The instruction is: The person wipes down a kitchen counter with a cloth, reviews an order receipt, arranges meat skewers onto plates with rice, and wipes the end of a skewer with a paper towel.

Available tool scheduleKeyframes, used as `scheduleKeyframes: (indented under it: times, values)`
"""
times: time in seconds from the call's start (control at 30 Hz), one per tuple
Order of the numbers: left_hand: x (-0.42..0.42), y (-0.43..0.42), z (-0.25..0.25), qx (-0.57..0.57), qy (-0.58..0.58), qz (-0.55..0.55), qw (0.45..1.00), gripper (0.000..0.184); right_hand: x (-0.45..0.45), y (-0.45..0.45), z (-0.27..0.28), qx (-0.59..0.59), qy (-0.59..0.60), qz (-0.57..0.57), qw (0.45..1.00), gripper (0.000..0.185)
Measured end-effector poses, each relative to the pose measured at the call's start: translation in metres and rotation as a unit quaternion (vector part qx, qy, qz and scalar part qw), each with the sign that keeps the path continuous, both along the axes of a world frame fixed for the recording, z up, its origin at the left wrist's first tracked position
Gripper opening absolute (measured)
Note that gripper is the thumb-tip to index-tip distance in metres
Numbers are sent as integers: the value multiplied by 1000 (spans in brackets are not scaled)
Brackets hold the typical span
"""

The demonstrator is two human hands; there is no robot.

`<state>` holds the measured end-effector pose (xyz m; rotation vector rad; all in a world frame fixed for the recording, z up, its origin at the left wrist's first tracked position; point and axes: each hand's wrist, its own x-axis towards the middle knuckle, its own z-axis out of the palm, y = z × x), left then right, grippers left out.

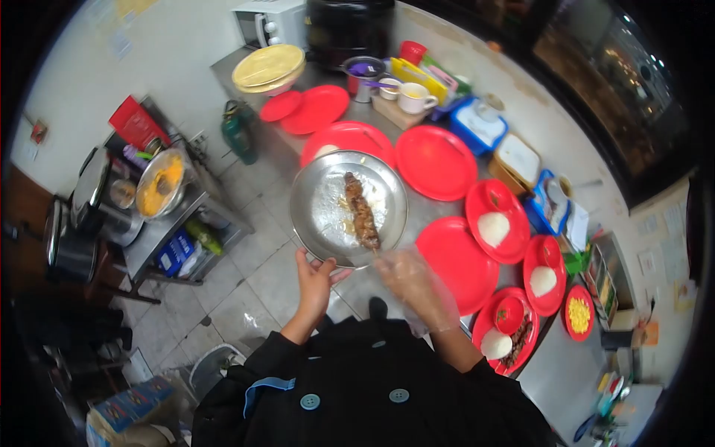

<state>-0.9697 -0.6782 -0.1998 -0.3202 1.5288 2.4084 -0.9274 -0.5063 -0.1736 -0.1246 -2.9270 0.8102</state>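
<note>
My left hand [316, 283] grips the near rim of a round, shallow metal pan [311, 205], held up in front of my body. In the pan lies a browned skewer of grilled meat [360, 212], with a little brownish liquid beside it. My right hand [417, 287], in a clear plastic glove, is closed at the near end of the skewer, by the pan's rim; its fingertips are slightly blurred. Just right of that hand is a bare red plate [458, 264]. A red plate with rice, a small red bowl and dark meat [521, 339] sits nearer me.
More red plates [436, 162] line the metal counter, some with mounded rice [493, 229]. Behind them stand a white mug [415, 97] and blue tubs [478, 125]. To the left, a side table carries a bowl of orange food [161, 185]. A green cylinder [238, 134] stands between.
</note>
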Motion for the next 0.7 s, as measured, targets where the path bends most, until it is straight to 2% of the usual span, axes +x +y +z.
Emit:
scheduleKeyframes:
  times: [0.07,0.1,0.17,0.3,0.37,0.4,0.5,0.57,0.6,0.7]
  values:
    - [1,-13,0,5,0,26,1000,48,-17,0,9,-112,-145,38,982,27]
    - [2,-18,0,11,-1,34,999,49,-19,-4,6,-108,-145,49,982,27]
    - [4,-30,6,-3,-14,38,999,49,-22,-4,-2,-122,-24,25,992,25]
    - [11,-57,-2,-38,-46,-5,998,50,-25,-4,-7,-126,-104,17,986,22]
    - [12,-68,-11,-54,-47,-17,997,49,-19,-1,-22,-72,-123,86,986,21]
    - [10,-71,-11,-56,-51,-44,996,49,-12,-2,-25,-74,-125,70,987,21]
    - [0,-66,-11,-68,-57,-110,990,44,18,-7,-38,27,-49,105,993,22]
    - [-15,-60,-32,-70,-41,-181,980,41,36,-8,-47,-29,-11,40,999,21]
    - [-22,-53,-38,-75,-40,-196,977,37,45,-12,-49,-63,-57,-73,994,20]
    - [-44,-25,-49,-70,-41,-258,963,36,60,-10,-45,-134,-102,-183,969,15]
